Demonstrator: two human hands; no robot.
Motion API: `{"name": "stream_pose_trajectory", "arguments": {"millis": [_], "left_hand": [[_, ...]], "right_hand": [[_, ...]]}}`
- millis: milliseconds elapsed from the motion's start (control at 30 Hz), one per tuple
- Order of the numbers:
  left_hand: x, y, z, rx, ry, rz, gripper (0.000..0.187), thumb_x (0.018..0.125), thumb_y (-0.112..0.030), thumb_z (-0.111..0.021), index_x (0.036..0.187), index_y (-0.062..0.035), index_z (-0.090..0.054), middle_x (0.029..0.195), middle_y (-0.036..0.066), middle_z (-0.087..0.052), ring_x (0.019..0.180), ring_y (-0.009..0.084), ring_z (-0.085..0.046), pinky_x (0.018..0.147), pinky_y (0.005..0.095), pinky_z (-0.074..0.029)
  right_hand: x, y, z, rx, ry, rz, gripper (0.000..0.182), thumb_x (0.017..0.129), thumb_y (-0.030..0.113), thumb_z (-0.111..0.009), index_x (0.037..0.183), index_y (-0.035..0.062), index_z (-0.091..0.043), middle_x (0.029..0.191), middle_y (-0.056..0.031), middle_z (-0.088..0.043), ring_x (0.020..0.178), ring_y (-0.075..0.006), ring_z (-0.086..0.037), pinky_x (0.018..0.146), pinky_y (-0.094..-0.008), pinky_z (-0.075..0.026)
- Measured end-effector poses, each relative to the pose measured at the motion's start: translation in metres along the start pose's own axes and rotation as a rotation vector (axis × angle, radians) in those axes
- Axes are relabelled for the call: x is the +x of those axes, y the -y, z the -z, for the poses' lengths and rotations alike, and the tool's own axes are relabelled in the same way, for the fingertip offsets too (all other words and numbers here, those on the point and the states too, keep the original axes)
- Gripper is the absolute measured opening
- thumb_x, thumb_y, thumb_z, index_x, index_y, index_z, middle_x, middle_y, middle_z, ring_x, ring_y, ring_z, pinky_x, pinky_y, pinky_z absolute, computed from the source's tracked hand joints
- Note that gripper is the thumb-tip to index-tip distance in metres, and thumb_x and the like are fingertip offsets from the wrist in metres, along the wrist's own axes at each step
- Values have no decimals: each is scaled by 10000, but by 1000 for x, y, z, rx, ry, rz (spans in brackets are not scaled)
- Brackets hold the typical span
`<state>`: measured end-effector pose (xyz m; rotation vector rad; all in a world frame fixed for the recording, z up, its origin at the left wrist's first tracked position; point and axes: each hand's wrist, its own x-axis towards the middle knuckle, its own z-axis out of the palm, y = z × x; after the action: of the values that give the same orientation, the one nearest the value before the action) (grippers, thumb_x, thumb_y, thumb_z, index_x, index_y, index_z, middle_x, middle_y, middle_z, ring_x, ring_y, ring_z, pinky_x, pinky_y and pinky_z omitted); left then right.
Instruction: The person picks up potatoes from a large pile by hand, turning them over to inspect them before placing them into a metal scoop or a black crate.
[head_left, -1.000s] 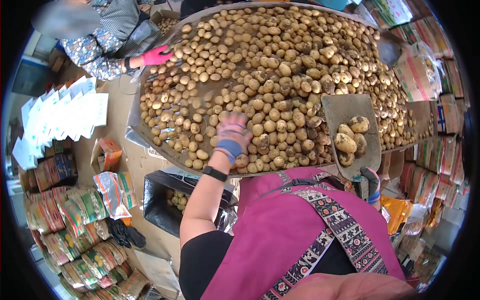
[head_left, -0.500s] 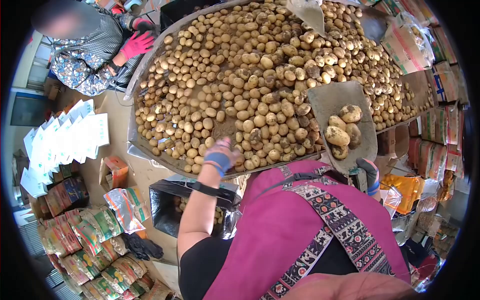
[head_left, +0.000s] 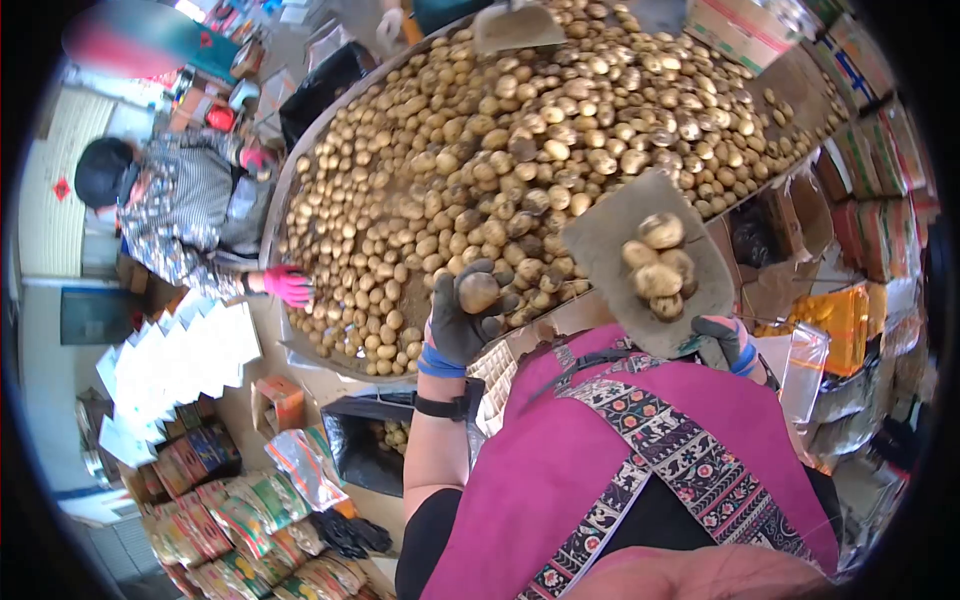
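Observation:
My left hand (head_left: 455,325), in a grey-palmed glove with a blue cuff, is palm up at the near edge of the potato heap (head_left: 480,170). Its fingers curl around one brownish potato (head_left: 478,293). My right hand (head_left: 725,345), also gloved, grips the handle end of a grey scoop (head_left: 605,240) in front of my pink apron. Several larger potatoes (head_left: 661,231) lie together in the scoop's blade, which is held over the heap's near right edge. Part of the handle is hidden by my right hand.
A co-worker in a dark cap stands at the left, a pink-gloved hand (head_left: 288,286) on the heap's edge. Below the table is a black-lined box (head_left: 365,445) with potatoes inside. Another scoop (head_left: 518,28) rests at the far side. Cartons (head_left: 745,30) stand right.
My left hand has turned palm up and now holds a potato. The scoop appears slightly further left. The co-worker's pink-gloved hand has come down to the heap, and the view has shifted.

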<state>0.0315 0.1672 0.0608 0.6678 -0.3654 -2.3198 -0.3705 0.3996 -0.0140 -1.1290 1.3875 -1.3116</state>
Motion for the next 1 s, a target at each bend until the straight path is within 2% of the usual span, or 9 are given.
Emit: {"name": "stream_pose_trajectory", "arguments": {"millis": [100,333,367,567,600,667,800,933,1000], "left_hand": [[12,26,-62,116,116,-77,630,883,-354,-642,1397,-86,-395,1354,151,-484,1077,269,-581,717,314,-548],[39,84,-130,514,107,-103,578,800,-249,-713,1311,-87,-498,1205,101,-555,1018,238,-565,761,325,-499],[40,90,-134,479,58,-49,592,818,-289,-729,1294,-44,-474,1209,116,-568,1107,251,-576,921,375,-501],[66,140,-121,599,218,-65,412,961,-188,-525,1269,64,-421,847,41,-495,817,166,-502,824,333,-486],[65,152,-138,877,134,-97,467,942,-319,-540,1267,2,-440,712,-21,-361,753,130,-422,711,280,-411],[71,159,-131,987,187,-92,416,984,-260,-483,1271,38,-436,1014,103,-600,938,197,-603,766,310,-519],[74,171,-168,817,93,144,474,957,-343,-527,1269,5,-450,1072,130,-609,985,230,-613,782,322,-513],[80,184,-180,790,-47,144,463,940,-351,-538,1258,-23,-465,1016,138,-605,907,246,-601,787,334,-497],[85,185,-170,744,108,200,449,943,-343,-535,1249,-21,-471,964,123,-603,856,219,-589,760,328,-499]], "right_hand": [[-12,-16,30,104,90,-413,200,869,62,-656,1063,29,-688,1031,-102,-693,957,-200,-660,856,-329,-521],[-7,31,52,492,-87,-240,201,863,80,-665,1050,7,-663,1027,-98,-690,940,-206,-667,835,-317,-534],[-10,28,62,505,-122,-224,201,863,80,-665,1050,7,-663,1027,-98,-690,940,-206,-667,835,-317,-534],[-42,2,146,528,-329,-112,186,902,53,-581,1029,-51,-668,1016,-131,-689,941,-212,-670,862,-339,-540],[-51,-3,161,500,-385,-79,180,900,50,-581,1020,-49,-671,1004,-128,-690,932,-209,-671,852,-335,-542],[-71,4,188,834,-635,-152,163,892,54,-587,1003,-20,-679,954,-111,-689,877,-220,-680,796,-350,-561],[-111,5,269,904,-941,-134,175,871,127,-624,974,-6,-671,905,-128,-686,832,-236,-686,735,-354,-579],[-162,-18,374,968,-1095,131,511,843,65,-586,1316,-48,-426,1222,-224,-576,1050,-393,-619,903,-564,-520],[-200,-35,435,855,-1283,-74,359,859,188,-593,1178,33,-539,1034,-189,-669,825,-390,-681,617,-496,-576]]}}
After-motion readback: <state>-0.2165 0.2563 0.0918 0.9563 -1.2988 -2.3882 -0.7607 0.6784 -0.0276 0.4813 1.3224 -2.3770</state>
